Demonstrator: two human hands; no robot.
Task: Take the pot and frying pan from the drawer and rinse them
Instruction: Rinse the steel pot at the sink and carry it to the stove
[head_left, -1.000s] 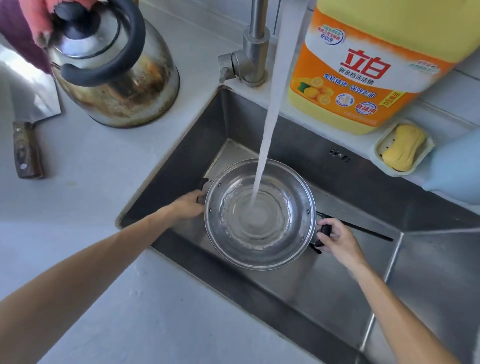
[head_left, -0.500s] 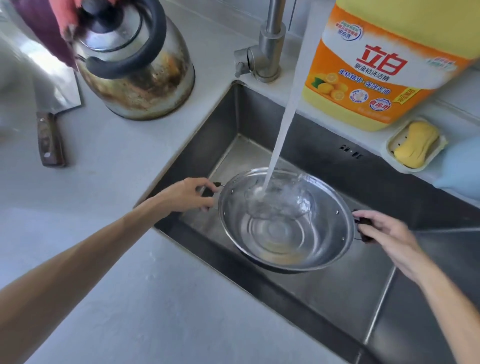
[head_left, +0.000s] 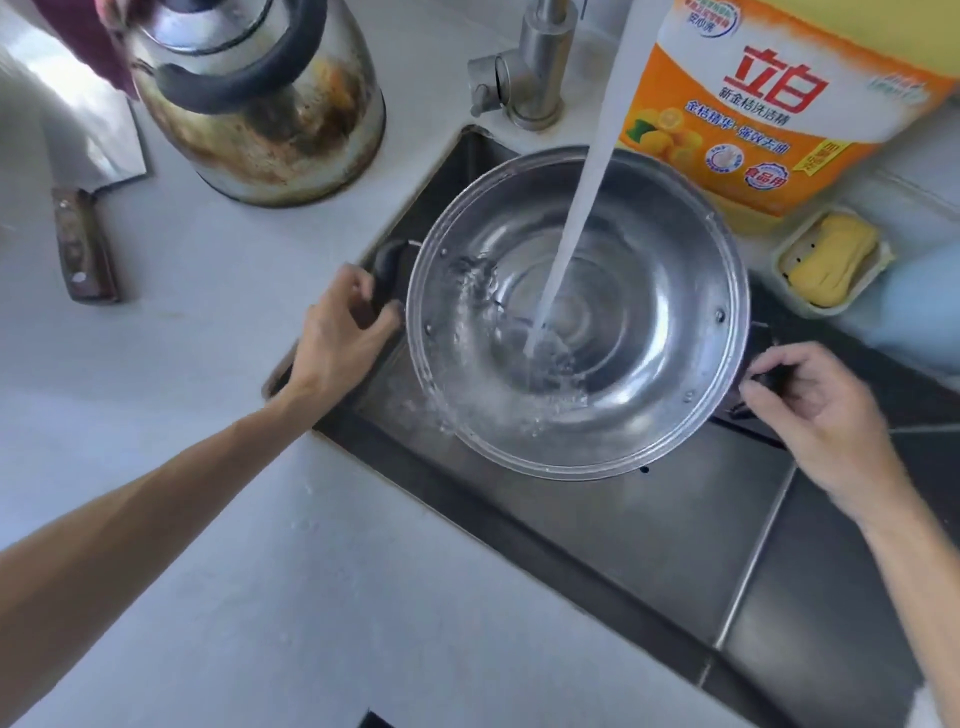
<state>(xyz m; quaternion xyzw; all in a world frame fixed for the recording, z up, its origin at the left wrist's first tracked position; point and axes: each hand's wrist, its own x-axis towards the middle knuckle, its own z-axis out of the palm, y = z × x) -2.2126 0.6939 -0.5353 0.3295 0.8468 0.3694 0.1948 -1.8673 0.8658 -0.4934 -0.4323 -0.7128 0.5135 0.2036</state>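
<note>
Head view: my left hand (head_left: 343, 332) grips the black handle at the pot's (head_left: 576, 312) 9 o'clock; my right hand (head_left: 815, 410) grips the handle at its 3 o'clock. The pot hangs between both hands over the sink (head_left: 649, 530), tilted. The water stream (head_left: 576, 208) from 12 o'clock strikes its interior.

Sink (head_left: 649, 525) opening largely occupied by the pot (head_left: 623, 291), held over it at both side handles; bare basin floor shows only toward the near right. Running water stream (head_left: 587, 171) crosses the pot's centre. Behind, faucet (head_left: 535, 78), detergent jug (head_left: 769, 114) and soap dish (head_left: 826, 260) line the back ledge. Kettle (head_left: 260, 98) and cleaver (head_left: 83, 208) stand far left. Near countertop (head_left: 311, 597) lies open.
</note>
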